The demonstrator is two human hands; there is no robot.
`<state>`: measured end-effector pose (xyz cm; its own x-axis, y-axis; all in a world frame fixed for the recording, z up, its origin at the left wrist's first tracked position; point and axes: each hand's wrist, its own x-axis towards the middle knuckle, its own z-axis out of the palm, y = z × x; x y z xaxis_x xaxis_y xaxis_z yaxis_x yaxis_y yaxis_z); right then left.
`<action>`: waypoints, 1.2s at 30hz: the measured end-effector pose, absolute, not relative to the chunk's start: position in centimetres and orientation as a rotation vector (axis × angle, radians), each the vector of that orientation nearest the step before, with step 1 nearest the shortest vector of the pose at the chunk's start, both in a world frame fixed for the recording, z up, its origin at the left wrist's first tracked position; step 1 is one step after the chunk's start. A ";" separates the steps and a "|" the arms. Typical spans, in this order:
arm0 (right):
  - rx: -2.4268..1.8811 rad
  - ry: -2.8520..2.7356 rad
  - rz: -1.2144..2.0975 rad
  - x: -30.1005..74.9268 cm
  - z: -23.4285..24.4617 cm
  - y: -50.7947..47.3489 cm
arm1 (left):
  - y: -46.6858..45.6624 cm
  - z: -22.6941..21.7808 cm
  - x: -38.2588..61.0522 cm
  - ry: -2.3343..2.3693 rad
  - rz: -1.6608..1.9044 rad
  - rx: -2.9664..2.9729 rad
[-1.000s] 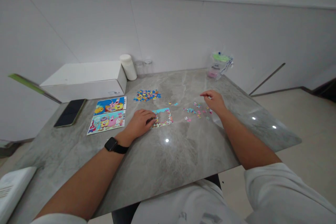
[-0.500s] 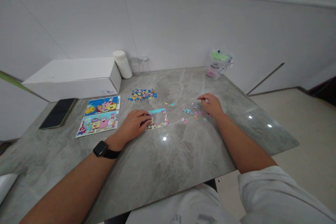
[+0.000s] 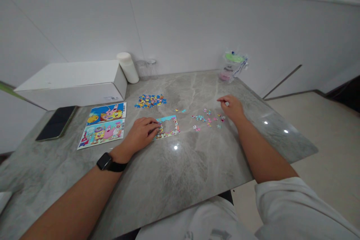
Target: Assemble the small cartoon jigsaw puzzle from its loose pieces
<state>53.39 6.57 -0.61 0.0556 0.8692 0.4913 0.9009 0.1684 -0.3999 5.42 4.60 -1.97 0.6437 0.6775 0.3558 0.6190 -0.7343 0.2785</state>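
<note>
My left hand (image 3: 143,133) lies over the left edge of a partly joined jigsaw puzzle (image 3: 171,133); its fingers touch the puzzle and the thumb stands apart from them. The puzzle's border is joined around a gap through which the grey table shows. My right hand (image 3: 232,108) hovers just beyond the right side of a scatter of loose puzzle pieces (image 3: 200,118), index finger stretched out, the others partly curled. I see nothing in it. Two picture cards, a blue one (image 3: 99,115) and a turquoise one (image 3: 97,135), lie to the left of my left hand.
A heap of puzzle pieces (image 3: 151,101) lies behind the puzzle. At the back left stand a white box (image 3: 70,93), a white bottle (image 3: 128,68) and two clear glasses (image 3: 152,69). A phone (image 3: 57,123) lies at left, a plastic bag (image 3: 233,67) at the back right.
My right hand has drawn back to the right, uncovering several loose pieces beside it. My left hand stays on the puzzle. The view has shifted slightly.
</note>
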 end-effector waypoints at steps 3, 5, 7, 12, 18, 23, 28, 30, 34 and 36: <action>-1.735 -1.762 -0.096 55.4 0.2 6.3 | 4.6 -1.9 5.4 1.078 0.680 2.727; -1.783 -1.761 -0.089 56.4 0.3 6.3 | 4.7 -1.9 5.4 1.074 0.690 2.716; -1.833 -1.787 -0.062 56.8 0.1 6.3 | 4.7 -1.8 5.4 1.075 0.705 2.703; -1.887 -1.952 0.059 56.5 -0.8 6.6 | 4.7 -1.7 5.3 1.091 0.760 2.685; -1.923 -2.065 0.189 56.8 -0.7 6.2 | 4.7 -1.7 5.3 1.069 0.779 2.678; -1.931 -2.113 0.382 56.5 -0.2 5.8 | 4.8 -1.7 5.2 1.072 0.787 2.669; -1.903 -2.152 0.416 56.3 -0.3 5.8 | 4.7 -1.7 5.3 1.080 0.794 2.666; -1.886 -2.169 0.390 56.2 -0.6 5.9 | 4.8 -1.7 5.3 1.078 0.807 2.666; -1.873 -2.183 0.358 55.6 -0.9 6.2 | 4.8 -1.8 5.3 1.063 0.811 2.668; -1.862 -2.176 0.327 55.2 -0.9 6.3 | 4.8 -1.8 5.3 1.063 0.817 2.660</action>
<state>55.20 6.33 -0.90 -0.1461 0.9880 0.0493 0.9299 0.1542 -0.3340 5.29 4.79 -1.79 0.5975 0.6776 0.4289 0.5889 -0.7338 0.3389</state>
